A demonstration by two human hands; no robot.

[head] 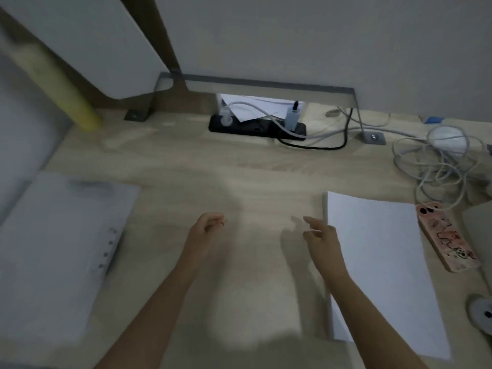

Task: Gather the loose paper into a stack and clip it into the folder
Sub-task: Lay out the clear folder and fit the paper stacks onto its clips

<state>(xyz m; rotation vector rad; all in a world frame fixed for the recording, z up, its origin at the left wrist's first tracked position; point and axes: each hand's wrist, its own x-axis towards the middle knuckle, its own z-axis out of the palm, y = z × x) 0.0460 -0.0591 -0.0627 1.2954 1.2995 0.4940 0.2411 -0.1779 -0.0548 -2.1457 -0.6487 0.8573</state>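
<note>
Paper (pixel 378 262) lies at four o'clock on the table (pixel 239 169), folder (pixel 61 249) at eight. Right hand (pixel 320 235), loosely spread and empty, hovers beside its left edge; left hand (pixel 207 225) loosely curled, empty. Best pinch that edge, then carry it across.

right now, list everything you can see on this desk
folder: one, white, blurred, rings showing, desk's left
paper: one sheet or stack, white, desk's right
phone: one, pink patterned case, right of paper
power strip: one, black, back centre
cables: a tangle, grey, back right
tube: one, yellow, back left
desk: one, light wood
left hand: empty, over desk centre
right hand: empty, beside paper's left edge
</note>
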